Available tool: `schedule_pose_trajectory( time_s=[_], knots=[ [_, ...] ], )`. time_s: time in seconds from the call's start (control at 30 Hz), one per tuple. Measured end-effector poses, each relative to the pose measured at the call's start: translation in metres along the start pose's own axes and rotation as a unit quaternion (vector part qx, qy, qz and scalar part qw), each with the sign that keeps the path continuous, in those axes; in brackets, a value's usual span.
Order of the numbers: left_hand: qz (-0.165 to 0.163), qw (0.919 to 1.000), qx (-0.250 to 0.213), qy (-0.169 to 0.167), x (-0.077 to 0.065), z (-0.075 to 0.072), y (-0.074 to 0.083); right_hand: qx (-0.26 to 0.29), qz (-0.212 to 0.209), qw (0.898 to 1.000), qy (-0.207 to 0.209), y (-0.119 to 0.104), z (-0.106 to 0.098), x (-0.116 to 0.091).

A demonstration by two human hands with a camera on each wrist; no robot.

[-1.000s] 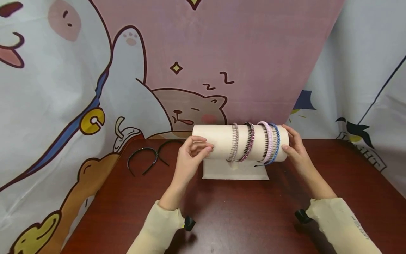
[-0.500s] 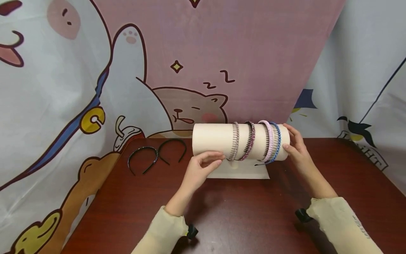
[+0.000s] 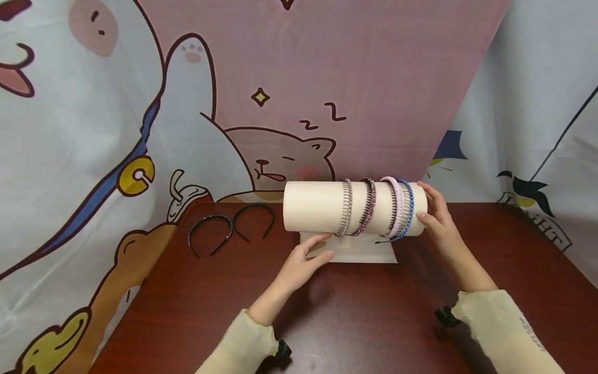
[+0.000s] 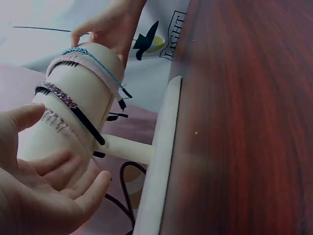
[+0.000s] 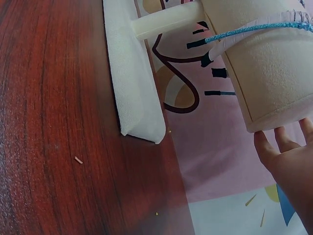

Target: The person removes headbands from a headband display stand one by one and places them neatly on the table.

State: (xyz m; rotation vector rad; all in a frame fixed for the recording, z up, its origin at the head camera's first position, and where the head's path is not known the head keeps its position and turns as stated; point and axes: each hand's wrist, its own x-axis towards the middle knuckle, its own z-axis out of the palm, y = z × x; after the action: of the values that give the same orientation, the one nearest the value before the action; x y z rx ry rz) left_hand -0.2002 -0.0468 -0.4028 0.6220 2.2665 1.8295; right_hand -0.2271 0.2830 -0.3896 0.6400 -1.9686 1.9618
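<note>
A cream cylindrical headband stand [image 3: 313,208] rests on a flat base [image 3: 364,253]. Round its roll sit a silver toothed headband [image 3: 346,208], a dark red-purple one [image 3: 370,208], a pink one [image 3: 398,208] and a blue one [image 3: 409,215], the last two close together at the right end. My right hand [image 3: 441,223] holds that end of the roll, thumb in front and fingers behind; fingertips [image 5: 261,139] meet its rim in the right wrist view. Below the roll, in front of the base, my left hand [image 3: 301,265] has its fingers loosely bent and holds nothing.
Two dark headbands lie left of the stand on the reddish-brown table [image 3: 355,322]: a black one with small sparkles [image 3: 210,217] and a plain black one [image 3: 254,205]. A printed cartoon cloth [image 3: 388,78] hangs behind the table.
My left hand has let go of the roll's left end and moved down and right to below it. My right hand stays at the right end.
</note>
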Motion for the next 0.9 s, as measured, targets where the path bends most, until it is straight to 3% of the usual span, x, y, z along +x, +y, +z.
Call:
schedule_pose_trajectory(
  time_s=[0.13, 0.23, 0.4, 0.5, 0.57, 0.63, 0.7, 0.8, 0.9],
  knots=[
    [-0.029, 0.9987, -0.039, -0.011, 0.003, 0.002, -0.007, -0.001, 0.000, 1.000, 0.000, 0.001, 0.000, 0.000],
    [-0.055, 0.9917, -0.115, -0.011, 0.007, 0.004, -0.012, 0.000, 0.000, 1.000, 0.001, 0.001, 0.000, 0.000],
    [-0.072, 0.9600, -0.270, -0.006, 0.013, 0.009, -0.016, 0.004, -0.002, 1.000, 0.003, 0.001, 0.000, 0.000],
    [-0.065, 0.9448, -0.321, -0.014, 0.015, 0.013, -0.017, 0.005, -0.003, 1.000, 0.002, 0.001, 0.000, 0.000],
    [-0.063, 0.9399, -0.335, -0.016, 0.016, 0.016, -0.018, 0.006, -0.003, 1.000, 0.003, 0.001, 0.000, 0.000],
    [-0.061, 0.9427, -0.328, -0.016, 0.016, 0.017, -0.019, 0.006, -0.001, 1.000, 0.003, 0.001, 0.000, 0.000],
    [-0.060, 0.9518, -0.300, -0.018, 0.016, 0.019, -0.019, 0.006, 0.001, 1.000, 0.002, 0.001, 0.000, 0.000],
    [-0.046, 0.9729, -0.225, -0.027, 0.014, 0.021, -0.021, 0.007, 0.003, 1.000, 0.002, 0.001, -0.001, -0.001],
    [-0.007, 0.9922, -0.122, -0.027, 0.012, 0.026, -0.019, 0.008, 0.000, 1.000, 0.003, 0.001, -0.001, 0.000]
  ],
)
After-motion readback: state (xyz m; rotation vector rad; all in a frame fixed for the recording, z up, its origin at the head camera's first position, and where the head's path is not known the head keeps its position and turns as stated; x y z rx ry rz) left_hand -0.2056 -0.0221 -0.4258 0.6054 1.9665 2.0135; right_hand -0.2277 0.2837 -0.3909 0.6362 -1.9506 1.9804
